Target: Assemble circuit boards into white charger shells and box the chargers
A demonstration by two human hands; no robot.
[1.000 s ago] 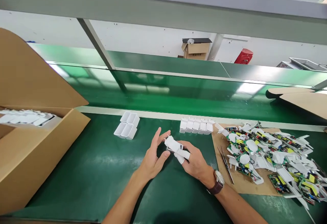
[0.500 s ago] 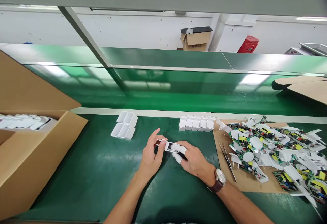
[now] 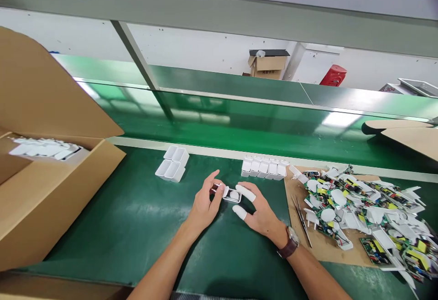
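Observation:
Between finger and thumb, my left hand grips a small white plastic housing with a rounded white part visible inside it. My right hand is just right of the housing, thumb and forefinger spread apart. White covers sit on those two fingertips, and the forefinger is close to the housing's upper right edge; whether it touches I cannot tell. A few white open plastic cases stand grouped beyond my left hand. Behind my right hand is a row of several filled white cases.
On the right, a brown cardboard sheet bears a heap of circuit boards with white parts and metal tweezers. A large open carton holding white pieces stands at left. A raised ledge runs behind.
My right thumb and forefinger have come off the housing and spread apart, uncovering the rounded part inside. My left hand keeps its grip. The camera view has tilted slightly.

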